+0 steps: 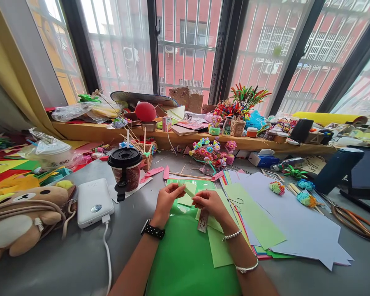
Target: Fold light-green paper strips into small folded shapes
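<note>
Two bare hands work over a glossy green mat (185, 255) on a grey desk (64, 259), in front of barred windows. A small piece of pale green paper (190, 189) is held just above the mat's far part, between the hands. The left hand (167, 201) pinches its left edge between thumb and fingers; the right hand (210, 202) pinches it near the lower right corner. Both grips are firm at the fingertips, and the hands are near each other but apart.

The step in hand appears to be folding or shaping this paper. The next move seems to call for edges kept lined up, with one hand steadying while the other presses along a crease; how many folds it has is too small to tell.

A speckled ruler-like strip (202, 222) lies just below the right hand. To the right, light green sheets (255, 218) overlap white paper (305, 226). A lidded dark cup (125, 174) stands to the left.
</note>
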Available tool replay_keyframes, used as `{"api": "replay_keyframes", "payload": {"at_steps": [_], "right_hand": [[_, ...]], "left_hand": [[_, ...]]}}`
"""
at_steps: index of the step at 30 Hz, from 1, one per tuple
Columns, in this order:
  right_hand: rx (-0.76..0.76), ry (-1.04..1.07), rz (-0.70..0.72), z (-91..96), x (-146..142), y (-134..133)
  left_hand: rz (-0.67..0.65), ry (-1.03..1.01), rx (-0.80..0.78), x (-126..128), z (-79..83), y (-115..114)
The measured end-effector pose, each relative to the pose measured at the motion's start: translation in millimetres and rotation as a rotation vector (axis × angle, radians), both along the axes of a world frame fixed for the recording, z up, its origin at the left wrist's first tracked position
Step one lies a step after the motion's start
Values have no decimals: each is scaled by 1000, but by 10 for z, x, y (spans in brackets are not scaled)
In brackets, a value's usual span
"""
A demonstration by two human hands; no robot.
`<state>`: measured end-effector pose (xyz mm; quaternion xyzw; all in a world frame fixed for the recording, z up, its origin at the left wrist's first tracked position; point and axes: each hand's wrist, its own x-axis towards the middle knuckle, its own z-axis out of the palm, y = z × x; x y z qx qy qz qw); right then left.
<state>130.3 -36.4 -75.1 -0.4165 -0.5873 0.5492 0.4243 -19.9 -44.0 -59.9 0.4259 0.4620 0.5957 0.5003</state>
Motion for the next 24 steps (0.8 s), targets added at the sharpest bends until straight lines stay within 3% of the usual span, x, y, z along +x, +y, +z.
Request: {"api": "replay_keyframes", "payload": {"at_steps": [8, 14, 17, 20, 24], "right_hand": [[-63, 30, 59, 30, 3, -21], [-238, 189, 147, 40, 49, -40], [-287, 232, 209, 32, 53, -35], [-213, 215, 208, 46, 35, -45], [185, 25, -5, 84, -15, -79]], "left_hand": [[12, -20, 28, -29, -4, -3], [-335, -64, 14, -13, 54, -40], [-389, -53, 26, -3, 46, -45], [-310, -18, 62, 1, 16, -26], [-206, 1, 53, 10, -6, -3]]}}
